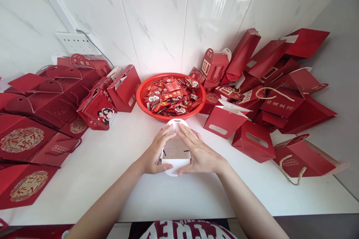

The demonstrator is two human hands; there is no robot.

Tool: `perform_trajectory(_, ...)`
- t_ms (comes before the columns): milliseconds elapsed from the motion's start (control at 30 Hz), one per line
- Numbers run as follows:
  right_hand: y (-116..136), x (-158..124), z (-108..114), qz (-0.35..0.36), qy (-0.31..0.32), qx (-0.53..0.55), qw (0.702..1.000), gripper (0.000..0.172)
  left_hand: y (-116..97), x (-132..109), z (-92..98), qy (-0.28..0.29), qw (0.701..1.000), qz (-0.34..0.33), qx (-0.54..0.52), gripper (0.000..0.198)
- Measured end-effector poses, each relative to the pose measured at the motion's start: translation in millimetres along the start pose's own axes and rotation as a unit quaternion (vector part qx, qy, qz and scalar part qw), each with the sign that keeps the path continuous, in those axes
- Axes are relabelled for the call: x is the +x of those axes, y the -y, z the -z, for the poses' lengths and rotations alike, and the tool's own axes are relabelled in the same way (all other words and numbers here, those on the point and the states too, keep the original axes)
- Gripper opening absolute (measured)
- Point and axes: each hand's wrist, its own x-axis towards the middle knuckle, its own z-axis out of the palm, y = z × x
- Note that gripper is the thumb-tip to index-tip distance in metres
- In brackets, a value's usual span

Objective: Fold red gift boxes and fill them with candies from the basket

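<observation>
Open box [176, 166] gripped from both sides

My left hand [159, 152] has the box's left side, thumb on the near white flap. My right hand [200, 154] mirrors it on the right. Both curled around the box, fingertips up toward the far slotted flap. White inside, two dark cord ends [164, 152] showing. Box sits mid-bench [112, 190], in front of me. Just beyond it: red basket [148, 113], full of red wrapped packets [174, 95]. Left of that: cartoon-couple box [98, 109], then rows of red boxes [42, 106]. Right: jumbled red cartons [254, 142], some rope-handled. Behind: tiled wall [157, 22], socket strip [77, 43] at left.
</observation>
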Motion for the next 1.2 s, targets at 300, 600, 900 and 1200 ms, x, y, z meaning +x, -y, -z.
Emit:
perform_trajectory(300, -1, -6, -1, -0.022, 0.006, 0.013, 1.0, 0.121, -3, -3, -8.2, 0.01, 1.0, 0.003, 0.002, 0.11)
perform_trajectory(600, -5, -1, -4, 0.016, -0.055, 0.058, 0.997, 0.107, 9, -5, -14.5, 0.03, 0.992, 0.046, -0.111, 0.122)
perform_trajectory(900, -31, 3, -44, 0.007, -0.161, 0.262, 0.952, 0.127, 28, -3, -28.8, -0.02, 0.975, 0.088, -0.204, 0.137)
perform_trajectory(1200, -39, 6, -66, -0.02, -0.099, 0.415, 0.904, 0.146, 26, 4, -22.8, -0.018, 0.95, 0.112, -0.29, 0.13)
